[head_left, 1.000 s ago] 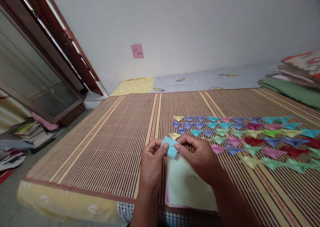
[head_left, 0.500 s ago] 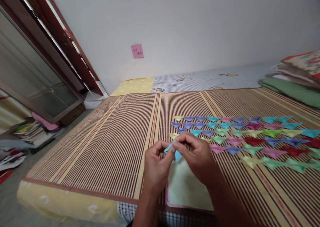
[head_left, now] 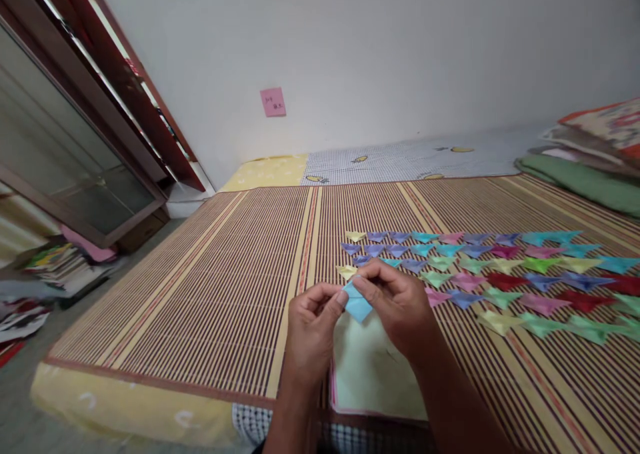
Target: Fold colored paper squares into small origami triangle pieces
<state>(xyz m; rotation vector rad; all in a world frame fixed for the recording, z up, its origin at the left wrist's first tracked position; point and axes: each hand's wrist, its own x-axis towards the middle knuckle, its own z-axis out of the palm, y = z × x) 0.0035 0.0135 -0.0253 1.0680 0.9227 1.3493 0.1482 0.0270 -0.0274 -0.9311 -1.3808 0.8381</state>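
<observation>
A small folded piece of light blue paper (head_left: 361, 309) is held up between both hands, its lower corner pointing down. My left hand (head_left: 314, 324) pinches its left edge between thumb and fingers. On the upper right edge, my right hand (head_left: 397, 307) grips it with thumb and forefinger. Below the hands lies a pale green sheet (head_left: 375, 374) with pink edges showing under it. To the right, several rows of folded paper pieces (head_left: 505, 281) in blue, purple, pink, red, green and yellow are laid out.
A striped bamboo mat (head_left: 200, 294) covers the bed. Folded green cloth (head_left: 575, 177) and a patterned cushion (head_left: 610, 131) are stacked at the far right. A pink note (head_left: 273, 102) is stuck on the wall. Books (head_left: 53, 264) lie low at the left, by a glass-panelled cabinet (head_left: 85, 127).
The blue paper has turned so that more of its flat face shows, and its corner now points down. Both hands still pinch it, the right one slightly shifted along its edge.
</observation>
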